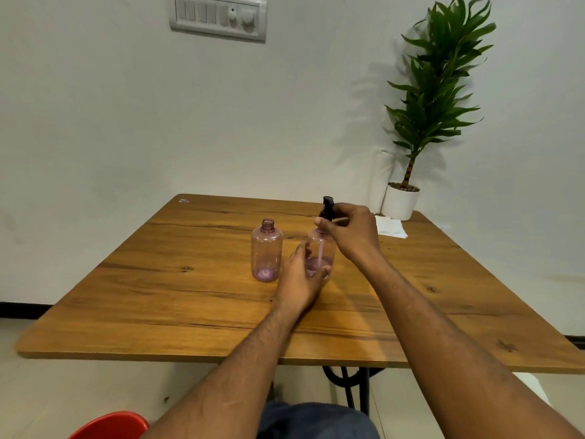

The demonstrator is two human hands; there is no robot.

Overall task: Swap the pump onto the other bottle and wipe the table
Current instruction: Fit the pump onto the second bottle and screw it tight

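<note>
Two clear pink bottles stand upright on the wooden table (190, 296). The left bottle (267, 251) has an open neck and is empty. The right bottle (317, 245) holds a little pink liquid and carries a black pump (327, 208) whose tube reaches down inside. My left hand (300, 277) wraps the lower part of the right bottle. My right hand (351, 231) pinches the pump's collar at that bottle's neck. A white folded tissue (391, 227) lies on the table behind my right hand.
A potted green plant in a white pot (400, 202) stands on the far right corner of the table. A switch panel (218, 15) hangs on the wall. A red seat (112, 426) shows at the bottom left, below the table's near edge.
</note>
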